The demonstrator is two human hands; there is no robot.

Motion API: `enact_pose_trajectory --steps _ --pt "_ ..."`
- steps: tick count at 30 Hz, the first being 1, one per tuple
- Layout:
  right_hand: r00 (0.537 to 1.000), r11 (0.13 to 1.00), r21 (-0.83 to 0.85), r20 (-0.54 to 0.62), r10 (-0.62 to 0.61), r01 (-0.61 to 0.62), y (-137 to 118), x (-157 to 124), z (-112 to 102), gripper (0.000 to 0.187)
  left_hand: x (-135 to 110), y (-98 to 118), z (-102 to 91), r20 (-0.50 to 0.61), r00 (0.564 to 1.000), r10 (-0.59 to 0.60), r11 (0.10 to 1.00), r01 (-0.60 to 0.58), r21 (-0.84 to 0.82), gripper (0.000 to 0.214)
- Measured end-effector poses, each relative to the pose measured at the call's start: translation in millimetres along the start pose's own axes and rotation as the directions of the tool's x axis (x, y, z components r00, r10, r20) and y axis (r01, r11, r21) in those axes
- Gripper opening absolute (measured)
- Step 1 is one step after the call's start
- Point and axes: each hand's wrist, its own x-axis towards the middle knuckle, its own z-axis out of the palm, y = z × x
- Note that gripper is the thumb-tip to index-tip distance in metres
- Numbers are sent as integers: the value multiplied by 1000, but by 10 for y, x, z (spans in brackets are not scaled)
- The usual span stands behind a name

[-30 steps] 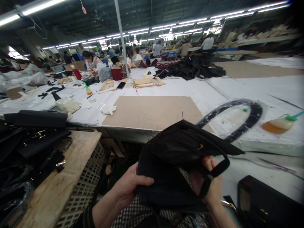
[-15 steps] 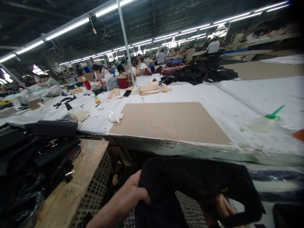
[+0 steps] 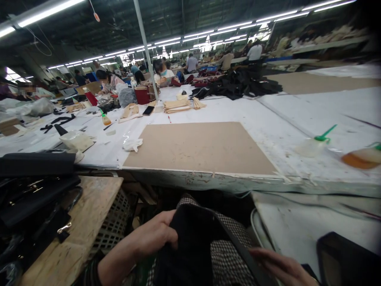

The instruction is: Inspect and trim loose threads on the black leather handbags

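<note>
A floppy black fabric piece (image 3: 190,242) with a stiff-looking dark edge hangs low in front of me. My left hand (image 3: 162,232) pinches its left side, thumb on the near face. On the right, my right hand (image 3: 279,264) has its fingers at the dark edge and appears to grip it; its thumb is hidden. Black-and-white checked cloth (image 3: 228,258) shows below and behind the piece; whether it is part of the piece or clothing, I cannot tell.
The white worktable (image 3: 220,109) ahead carries a brown board (image 3: 196,147) and glue bottles (image 3: 361,157). Left, a wooden board (image 3: 98,206) on a plastic crate (image 3: 114,214) holds black bag parts (image 3: 38,198). A dark object (image 3: 345,254) lies right. Several people work beyond.
The black piece has been turned and drawn in toward me, uncovering more checked cloth. My right hand has come out from behind it to its right edge. The view has swung right.
</note>
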Motion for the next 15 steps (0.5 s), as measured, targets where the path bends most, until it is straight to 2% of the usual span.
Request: enact_pose_trajectory --steps 2,4,6,8,9,11,13,15 --pt "998 994 92 52 47 -51 -352 106 -167 45 66 108 -62 60 997 -52 996 48 71 29" --pt "997 984 176 75 -28 14 -781 152 -212 51 134 207 -98 117 989 -88 983 67 172 28" --pt "969 969 210 180 -167 128 -1175 168 -114 60 200 276 -109 166 978 -123 963 78 257 29" --pt "946 982 47 263 -190 184 -1437 206 66 71 252 308 -108 201 962 -183 948 119 296 33" --pt "947 973 -48 246 -207 225 -1506 246 156 80 268 312 -110 212 953 -218 943 149 298 37" --pt "948 954 -151 229 -222 260 -1531 372 282 79 280 302 -128 220 938 -267 940 202 276 43" --pt "947 968 -118 263 -183 220 -1459 532 313 69 280 273 -169 225 933 -282 946 231 226 49" --pt "919 988 -9 369 -139 153 -1366 689 274 55 296 222 -227 244 927 -285 954 250 168 54"
